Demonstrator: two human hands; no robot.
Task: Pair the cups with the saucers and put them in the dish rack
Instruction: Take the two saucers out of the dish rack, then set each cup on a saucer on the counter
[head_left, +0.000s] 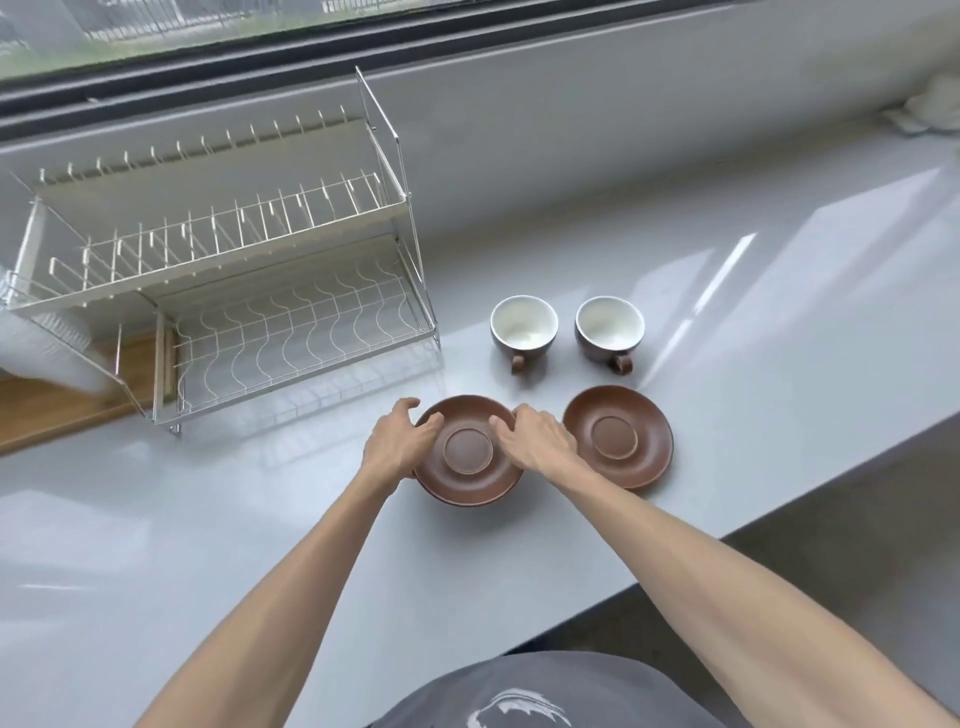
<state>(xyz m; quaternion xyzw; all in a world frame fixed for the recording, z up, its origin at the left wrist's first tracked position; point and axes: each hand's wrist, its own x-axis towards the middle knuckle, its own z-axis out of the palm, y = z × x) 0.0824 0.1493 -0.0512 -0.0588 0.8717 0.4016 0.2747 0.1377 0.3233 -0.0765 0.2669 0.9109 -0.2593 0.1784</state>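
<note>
Hands are gripping opposite edges of the round, matte brown left saucer (467, 452) on the glossy grey tabletop (753, 322): left hand (400, 441) and right hand (537, 441), each grip pinching its rim. Two white-glazed cups (523, 326) are sitting behind, wire dish rack (234, 291) standing empty.

We see a grey counter (727, 312), a window (208, 31) behind it, and a wooden board (52, 410) at the left.

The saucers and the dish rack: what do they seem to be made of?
The saucers look like brown ceramic with a matte glaze: smooth and evenly coloured, with a raised centre ring. The dish rack looks like thin, shiny metal wire, possibly steel.
</note>
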